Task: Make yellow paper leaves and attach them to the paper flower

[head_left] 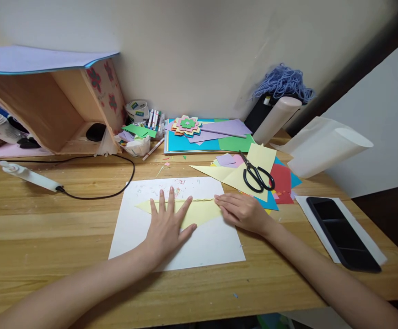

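Observation:
A folded pale yellow paper triangle (202, 211) lies on a white sheet (212, 244) in the middle of the wooden desk. My left hand (167, 224) lies flat on the yellow paper, fingers spread. My right hand (242, 210) rests palm down at the paper's right corner, its fingers stretched toward the fold and pressing on it. Neither hand grips anything.
Black scissors (256, 176) lie on loose coloured sheets to the right. A black phone (341, 232) sits on white paper at the right edge. A stack of coloured paper (206, 137), markers, a tape roll, rolled white sheets and a glue gun (30, 175) with a cable line the back.

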Demonstrator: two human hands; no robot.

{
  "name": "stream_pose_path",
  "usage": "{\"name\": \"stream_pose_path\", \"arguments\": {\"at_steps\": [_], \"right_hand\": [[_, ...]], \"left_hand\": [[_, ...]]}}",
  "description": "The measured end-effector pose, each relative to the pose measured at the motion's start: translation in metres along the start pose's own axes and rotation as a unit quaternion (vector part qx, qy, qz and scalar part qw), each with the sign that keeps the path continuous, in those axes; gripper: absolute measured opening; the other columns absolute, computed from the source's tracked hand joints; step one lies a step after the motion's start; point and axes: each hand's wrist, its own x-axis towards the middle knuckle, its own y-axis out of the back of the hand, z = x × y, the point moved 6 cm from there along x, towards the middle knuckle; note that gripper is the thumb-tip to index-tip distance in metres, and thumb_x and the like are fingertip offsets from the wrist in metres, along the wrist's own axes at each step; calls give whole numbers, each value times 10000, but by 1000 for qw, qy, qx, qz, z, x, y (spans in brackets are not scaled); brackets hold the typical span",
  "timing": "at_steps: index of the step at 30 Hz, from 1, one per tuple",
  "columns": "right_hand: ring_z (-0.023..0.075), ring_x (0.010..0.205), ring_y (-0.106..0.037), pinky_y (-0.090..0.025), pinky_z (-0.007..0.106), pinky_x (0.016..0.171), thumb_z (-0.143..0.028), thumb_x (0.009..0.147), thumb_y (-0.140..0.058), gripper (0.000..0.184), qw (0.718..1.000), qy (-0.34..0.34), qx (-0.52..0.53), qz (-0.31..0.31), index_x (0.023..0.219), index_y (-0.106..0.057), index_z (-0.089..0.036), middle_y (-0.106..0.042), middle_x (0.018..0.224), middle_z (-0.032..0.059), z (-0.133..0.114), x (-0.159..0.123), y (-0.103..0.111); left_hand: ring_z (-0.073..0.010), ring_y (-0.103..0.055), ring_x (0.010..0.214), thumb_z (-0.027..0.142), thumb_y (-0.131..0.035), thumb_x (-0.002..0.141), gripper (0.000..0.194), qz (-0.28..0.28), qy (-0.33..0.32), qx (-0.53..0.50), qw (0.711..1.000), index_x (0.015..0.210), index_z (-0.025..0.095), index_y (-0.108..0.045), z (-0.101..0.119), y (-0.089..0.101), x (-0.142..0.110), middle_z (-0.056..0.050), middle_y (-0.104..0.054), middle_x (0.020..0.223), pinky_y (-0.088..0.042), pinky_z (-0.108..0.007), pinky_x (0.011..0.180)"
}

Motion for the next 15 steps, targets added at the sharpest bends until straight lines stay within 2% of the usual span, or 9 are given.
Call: {"name": "stream_pose_path", "arguments": {"at_steps": [2,5,8,11,15], "right_hand": [[157,785,-672,-554,301,726,-104,806,-518,176,1000,1,-15,1,850,-675,-172,-722,891,36,10,-4,5],[157,716,-657,-528,286,641,-128,820,-518,171,999,-36,-38,-12,755,-667,-178,-719,801,33,26,-7,9],[163,772,-638,-515,286,658,-144,833,-512,161,998,-63,-25,-16,850,-667,-184,-709,856,40,32,-7,11],[167,840,-619,-514,299,713,-163,841,-514,181,999,-33,5,-42,951,-654,-193,-690,959,40,28,-4,9],[171,827,-612,-514,312,716,-181,842,-520,162,998,-10,22,-60,927,-657,-185,-688,935,44,26,-4,7]], "left_hand": [[-491,-164,1299,531,-441,823,625,-15,9,-1,1000,1387,324,-269,-1,-1,1,-180,-178,1477,-244,-668,926],[-487,-130,1309,530,-434,826,619,-34,23,0,999,1389,338,-261,-2,-2,1,-163,-153,1488,-214,-658,954],[-485,-131,1310,526,-428,830,617,-31,20,0,999,1392,340,-253,-2,-3,1,-148,-149,1493,-212,-660,955],[-481,-157,1306,521,-429,830,611,-17,10,2,1000,1388,329,-272,-2,-2,1,-151,-185,1482,-227,-658,951],[-413,-254,1297,460,-434,850,548,0,-29,1,1000,1350,242,-379,0,5,6,-184,-308,1419,-266,-588,978]]}}
